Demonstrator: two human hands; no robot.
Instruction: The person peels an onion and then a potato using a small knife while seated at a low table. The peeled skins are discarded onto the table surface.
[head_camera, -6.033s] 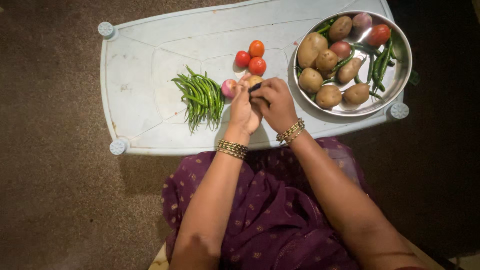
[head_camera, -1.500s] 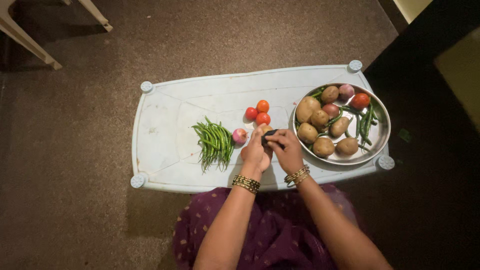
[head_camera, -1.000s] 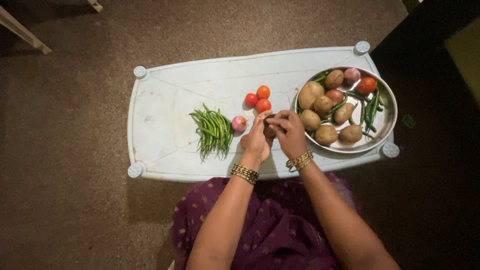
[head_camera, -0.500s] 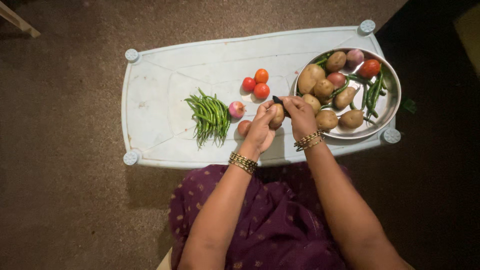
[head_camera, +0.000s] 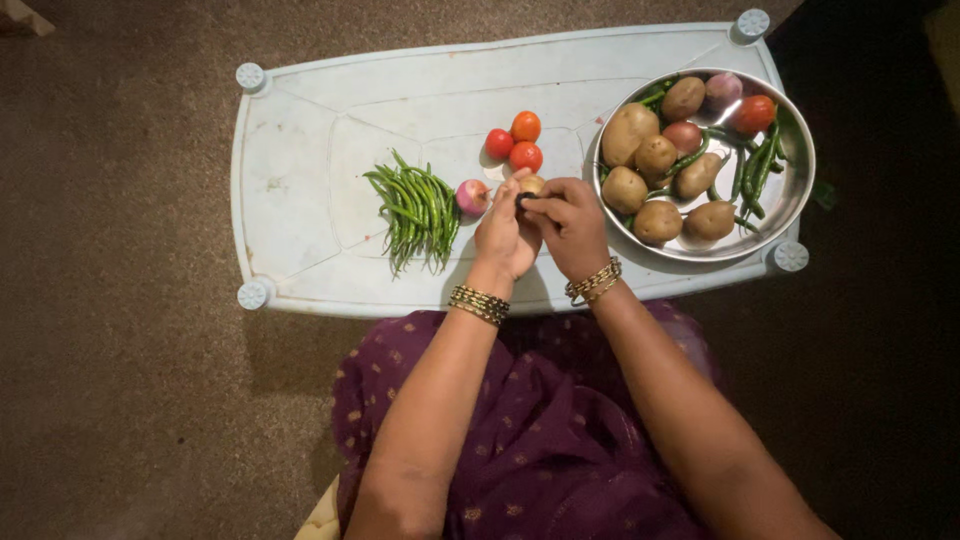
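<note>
My left hand (head_camera: 503, 235) holds a small brown potato (head_camera: 532, 185) over the near middle of a pale plastic table (head_camera: 300, 150). My right hand (head_camera: 572, 225) is closed on a small dark tool, likely a peeler or knife (head_camera: 523, 200), pressed against that potato. Just left of my hands lies a pink onion (head_camera: 471, 197). Beyond my fingers sit three red and orange tomatoes (head_camera: 514, 142). A bunch of green beans (head_camera: 415, 208) lies further left on the table.
A round steel bowl (head_camera: 790, 205) at the table's right end holds several potatoes (head_camera: 627, 131), an onion, a tomato and green chillies (head_camera: 760, 165). Brown carpet (head_camera: 120, 350) surrounds the table. My purple patterned clothing (head_camera: 530, 400) covers my lap below.
My hands stay together on the potato, working it with the tool. The view has shifted, so the table sits higher and more to the right in frame than before.
</note>
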